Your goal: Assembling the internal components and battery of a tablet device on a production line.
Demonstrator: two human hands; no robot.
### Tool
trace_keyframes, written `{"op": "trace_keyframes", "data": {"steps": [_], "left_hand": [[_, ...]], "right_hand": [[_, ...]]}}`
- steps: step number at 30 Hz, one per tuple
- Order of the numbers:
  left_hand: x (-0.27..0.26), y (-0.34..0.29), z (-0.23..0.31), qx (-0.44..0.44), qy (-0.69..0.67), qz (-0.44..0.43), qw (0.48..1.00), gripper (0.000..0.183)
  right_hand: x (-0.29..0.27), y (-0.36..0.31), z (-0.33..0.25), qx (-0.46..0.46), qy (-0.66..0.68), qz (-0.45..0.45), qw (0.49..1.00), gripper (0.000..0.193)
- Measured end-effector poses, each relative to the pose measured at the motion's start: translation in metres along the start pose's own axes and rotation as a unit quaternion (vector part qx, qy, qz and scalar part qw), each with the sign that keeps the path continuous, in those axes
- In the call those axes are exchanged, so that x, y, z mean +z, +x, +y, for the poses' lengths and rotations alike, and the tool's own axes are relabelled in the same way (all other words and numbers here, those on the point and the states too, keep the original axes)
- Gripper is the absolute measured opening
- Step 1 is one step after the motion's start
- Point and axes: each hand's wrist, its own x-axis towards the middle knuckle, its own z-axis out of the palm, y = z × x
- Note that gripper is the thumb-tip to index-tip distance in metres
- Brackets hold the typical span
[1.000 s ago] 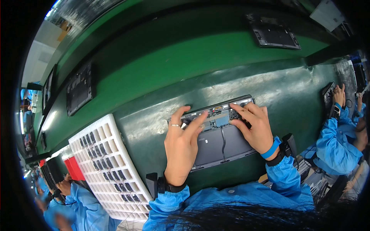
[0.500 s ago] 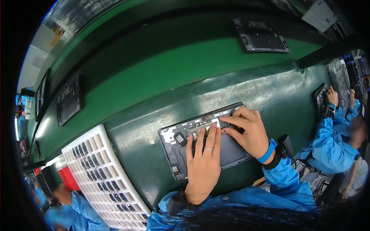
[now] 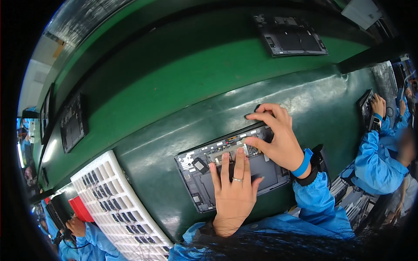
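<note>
An open dark tablet housing (image 3: 270,174) lies slightly tilted in front of me, its inner parts showing. My left hand (image 3: 233,191) rests palm down on it, fingers spread, tips on the silvery plate (image 3: 215,157) along the upper part. A ring sits on one finger. Over the housing's upper right is my right hand (image 3: 278,137), thumb reaching down toward the board and index finger raised past the far edge, a gap between them. Dark spots show at its fingertips; whether nails or something small, I cannot tell. A small black part (image 3: 200,165) sits at the housing's upper left.
Left of me, a white foam tray (image 3: 115,163) holds several small black wired parts in its slots. More open housings lie on the green conveyor belt (image 3: 183,82), one at the far right (image 3: 291,39), one at left (image 3: 73,124). Co-workers in blue sit on both sides.
My right hand has lifted its index finger off the board and raised it beyond the housing's far edge. My left thumb has spread outward. The housings on the belt have shifted slightly left in view.
</note>
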Motion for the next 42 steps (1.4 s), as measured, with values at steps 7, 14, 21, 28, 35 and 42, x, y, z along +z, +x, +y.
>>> {"op": "trace_keyframes", "data": {"steps": [7, 14, 21, 28, 35, 42], "left_hand": [[0.003, 0.001, 0.002, -0.002, 0.030, -0.006, 1.000, 0.072], [0.010, 0.000, 0.002, 0.001, 0.008, 0.020, 1.000, 0.075], [0.012, 0.001, 0.003, 0.002, 0.040, 0.012, 0.999, 0.076], [0.011, -0.001, 0.002, -0.007, 0.057, 0.002, 0.998, 0.077], [0.011, -0.002, 0.000, 0.000, 0.042, 0.016, 0.999, 0.073], [0.008, -0.001, 0.001, 0.002, 0.035, 0.004, 0.999, 0.071]], "right_hand": [[-0.032, 0.007, 0.024, -0.037, 0.112, -0.177, 0.977, 0.046], [0.000, 0.002, 0.013, -0.008, 0.021, -0.060, 0.998, 0.037], [0.000, 0.002, -0.002, 0.042, -0.031, -0.076, 0.996, 0.035], [-0.030, -0.033, 0.009, -0.061, 0.007, -0.045, 0.997, 0.031], [-0.024, -0.031, 0.011, -0.098, -0.064, -0.059, 0.991, 0.024], [-0.016, -0.037, 0.012, -0.043, -0.036, -0.044, 0.997, 0.028]]}}
